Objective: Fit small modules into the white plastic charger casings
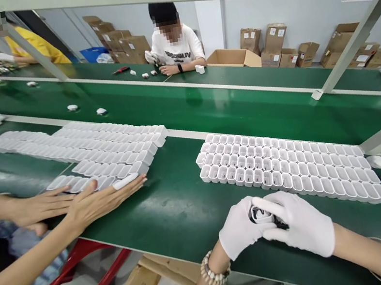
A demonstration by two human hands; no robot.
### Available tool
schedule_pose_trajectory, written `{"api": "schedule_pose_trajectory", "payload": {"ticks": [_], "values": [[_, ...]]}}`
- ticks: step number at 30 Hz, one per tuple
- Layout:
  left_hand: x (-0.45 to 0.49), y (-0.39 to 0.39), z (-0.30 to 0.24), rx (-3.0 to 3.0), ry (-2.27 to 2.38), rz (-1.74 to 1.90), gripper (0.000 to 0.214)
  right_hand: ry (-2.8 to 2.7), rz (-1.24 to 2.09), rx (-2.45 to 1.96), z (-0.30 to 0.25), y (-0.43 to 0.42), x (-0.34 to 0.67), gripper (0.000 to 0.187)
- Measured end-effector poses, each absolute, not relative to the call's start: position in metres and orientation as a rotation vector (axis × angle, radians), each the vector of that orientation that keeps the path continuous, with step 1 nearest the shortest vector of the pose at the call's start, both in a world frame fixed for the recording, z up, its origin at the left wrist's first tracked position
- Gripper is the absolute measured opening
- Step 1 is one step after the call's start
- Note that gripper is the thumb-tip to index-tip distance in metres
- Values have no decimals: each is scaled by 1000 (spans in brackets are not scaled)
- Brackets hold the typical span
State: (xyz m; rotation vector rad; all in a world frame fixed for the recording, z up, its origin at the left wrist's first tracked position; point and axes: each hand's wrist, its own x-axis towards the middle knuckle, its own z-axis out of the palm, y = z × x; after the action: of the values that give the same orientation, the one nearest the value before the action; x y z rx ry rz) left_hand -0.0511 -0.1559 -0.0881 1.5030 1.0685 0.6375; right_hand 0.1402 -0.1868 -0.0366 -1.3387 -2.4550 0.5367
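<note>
Gloved hands [238,228] [302,223], white container [264,220] in grasp, dark part [257,210] inside, white cups [286,165] beyond.

It's a small white cup [263,221], rounded at the corners, held between the left hand [240,228] and the right hand [300,223] over the desk [181,213], near its edge. The open mouth faces up, and I can see something black inside with a paler bit in the middle, too small to make out. A glossy dark piece [281,223] shows beside it, under the right fingers; whether it's joined to the cup, I can't tell.
</note>
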Motion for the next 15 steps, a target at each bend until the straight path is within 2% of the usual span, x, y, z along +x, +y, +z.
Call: {"api": "schedule_pose_trajectory", "payload": {"ticks": [2, 3, 5, 7, 10, 15], "values": [[-54, -155, -91, 1405, 893, 642, 42, -2308, 807, -1421, -31, -177, 130, 30], [-55, -155, -92, 1309, 790, 653, 46, -2107, 1004, -1448, -30, -172, 127, 25], [-58, -155, -91, 1102, 657, 669, 54, -1572, 1419, -1430, -28, -163, 125, 25], [-59, -154, -87, 990, 630, 730, 54, -1149, 1723, -1364, -27, -157, 124, 35], [-59, -153, -81, 963, 641, 865, 50, -941, 1912, -1273, -28, -155, 119, 52], [-57, -152, -80, 1017, 704, 914, 50, -712, 2023, -1132, -35, -157, 108, 46]]}}
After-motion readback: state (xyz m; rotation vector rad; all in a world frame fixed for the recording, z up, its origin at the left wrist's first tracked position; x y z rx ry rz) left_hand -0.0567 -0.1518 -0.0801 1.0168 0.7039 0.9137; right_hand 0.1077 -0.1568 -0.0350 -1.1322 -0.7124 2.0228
